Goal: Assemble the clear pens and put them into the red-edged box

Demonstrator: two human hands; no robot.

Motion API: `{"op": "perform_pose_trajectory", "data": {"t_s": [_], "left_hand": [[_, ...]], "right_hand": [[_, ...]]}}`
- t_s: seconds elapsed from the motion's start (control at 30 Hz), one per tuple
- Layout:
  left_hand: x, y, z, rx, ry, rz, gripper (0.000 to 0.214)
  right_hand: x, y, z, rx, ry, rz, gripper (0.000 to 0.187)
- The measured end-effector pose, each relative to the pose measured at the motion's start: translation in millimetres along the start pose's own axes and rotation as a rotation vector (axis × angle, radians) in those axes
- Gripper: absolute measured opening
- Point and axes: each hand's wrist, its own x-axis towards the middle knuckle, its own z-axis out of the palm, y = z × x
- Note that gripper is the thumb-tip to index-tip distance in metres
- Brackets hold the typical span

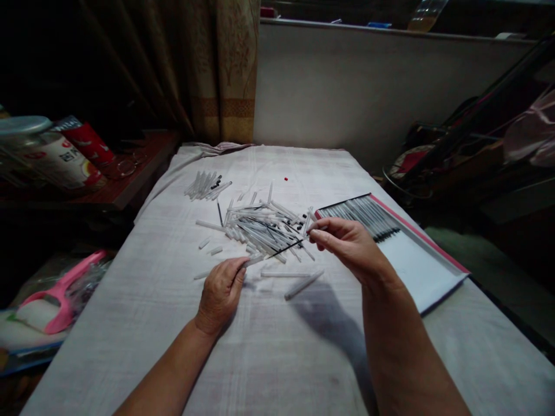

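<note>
My left hand (221, 292) pinches a clear pen barrel (255, 260) low over the cloth. Between the fingertips of my right hand (347, 242) is the end of a black ink refill (286, 248). The refill slants down to the left, its far tip at the barrel's open end; whether it is inside, I cannot tell. Behind both hands lies a loose pile of clear barrels and refills (260, 225). Two more barrels, one of them frosted (304, 285), rest in front. Rows of assembled pens with black ends (368, 216) fill the back of a shallow box (433, 277) at right.
A white cloth (173, 346) covers the table. At the back left sits a small stack of barrels (203, 185) with black caps; a red cap (285, 179) lies farther right. Jars (65, 159) stand on a wooden shelf at left, above a pink-handled tool (65, 294).
</note>
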Motion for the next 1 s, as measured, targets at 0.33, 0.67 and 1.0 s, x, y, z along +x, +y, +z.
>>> {"op": "perform_pose_trajectory", "data": {"t_s": [0.33, 0.67, 1.0], "left_hand": [[0, 0, 1.0, 0.031, 0.032, 0.053, 0.022], [2, 4, -1.5, 0.021, 0.026, 0.076, 0.021], [1, 3, -0.9, 0.013, 0.039, 0.085, 0.022]], "right_hand": [[4, 3, 5, -0.008, -0.029, -0.014, 0.026], [-2, 34, 59, -0.289, -0.316, -0.050, 0.032], [-15, 30, 86, -0.766, -0.464, -0.195, 0.033]]}}
